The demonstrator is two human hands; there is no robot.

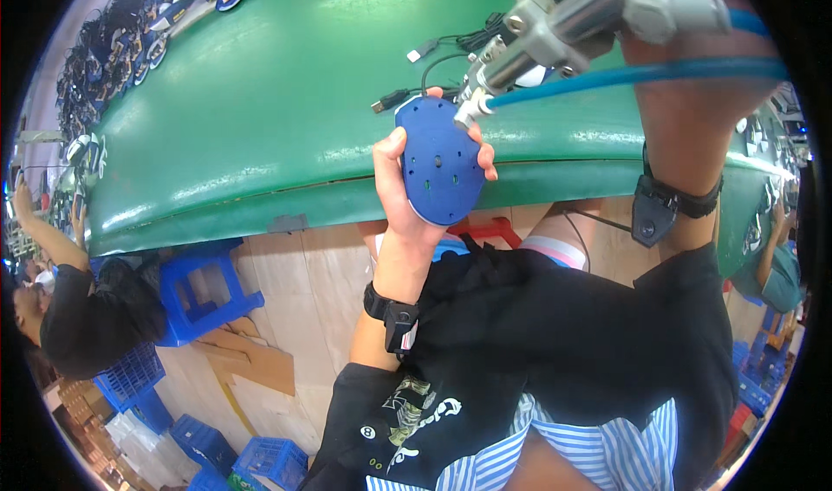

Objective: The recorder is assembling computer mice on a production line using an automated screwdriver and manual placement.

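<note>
My left hand (402,192) is closed round a blue, oval computer mouse (440,163), its thumb on the left edge and fingertips showing on the right. Several small holes dot the face turned up. A thin black cable leaves its far end. Against the mouse's upper right edge leans the nozzle of a metal screwdriver (520,53) with blue air hoses (607,78). My right hand (693,66), blurred, is at the tool's upper part and seems to grip it; its fingers are mostly hidden. A black USB plug (387,103) lies just beyond the mouse.
The green tabletop (260,101) spans the far side. More cable with a silver plug (423,51) lies beyond the mouse; blue-and-white parts with black cables (130,45) heap at the far left. A blue stool (204,292) and a seated person (82,318) are left, another person (776,266) right.
</note>
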